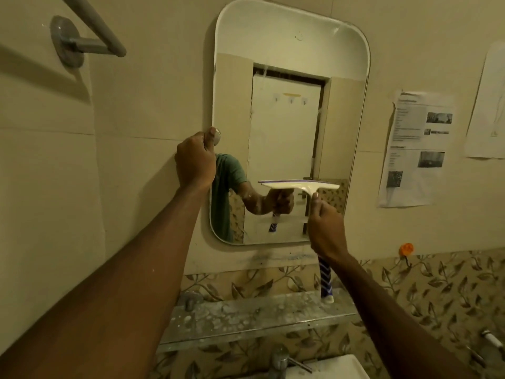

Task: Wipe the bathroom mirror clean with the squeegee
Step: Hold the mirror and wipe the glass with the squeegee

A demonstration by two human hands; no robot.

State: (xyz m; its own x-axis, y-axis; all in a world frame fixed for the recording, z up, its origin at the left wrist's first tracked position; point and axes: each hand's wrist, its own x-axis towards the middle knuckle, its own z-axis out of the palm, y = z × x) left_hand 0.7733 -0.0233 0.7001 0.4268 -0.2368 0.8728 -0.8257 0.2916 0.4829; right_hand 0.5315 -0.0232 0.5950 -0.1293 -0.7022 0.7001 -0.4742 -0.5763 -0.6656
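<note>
A tall mirror (289,50) with rounded corners hangs on the beige tiled wall. My right hand (326,228) grips the squeegee (300,185) by its blue-and-white patterned handle, which sticks out below my wrist. Its white blade lies flat and level against the lower right part of the glass. My left hand (195,160) is closed on the mirror's left edge, thumb up beside a round metal clip (217,136). The glass reflects a door, my arm and the squeegee.
A dusty glass shelf (246,313) runs under the mirror. Below it are a tap (278,359) and the rim of a white basin (328,369). A grey towel bar (90,36) juts out at top left. Printed papers (415,149) hang on the right wall, near an orange hook (406,249).
</note>
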